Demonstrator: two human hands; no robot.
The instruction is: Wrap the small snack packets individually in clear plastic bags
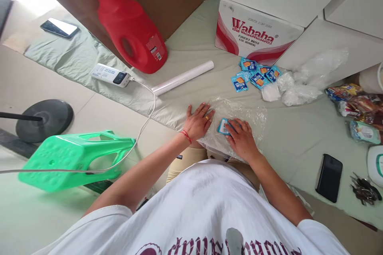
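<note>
A sheet of clear plastic film (254,117) lies spread and wrinkled in front of me, close to my lap. My left hand (197,122) rests flat on its left edge, palm down, fingers apart. On the film sits a small blue-and-white snack packet (222,126). My right hand (241,138) lies palm down over the packet's right side, its fingers stretched forward and covering part of it. A roll of cling film (184,77) lies beyond my left hand. Further off to the right, several blue snack packets (257,77) are heaped together.
A red jug (131,28), a power bank (110,75) with a white cable and a phone (60,28) are at left. Crumpled plastic (308,79) lies by the Wahaha carton (254,32). Snacks, a black phone (329,178) and keys (365,189) stand right. A green stool (60,159) lies tipped.
</note>
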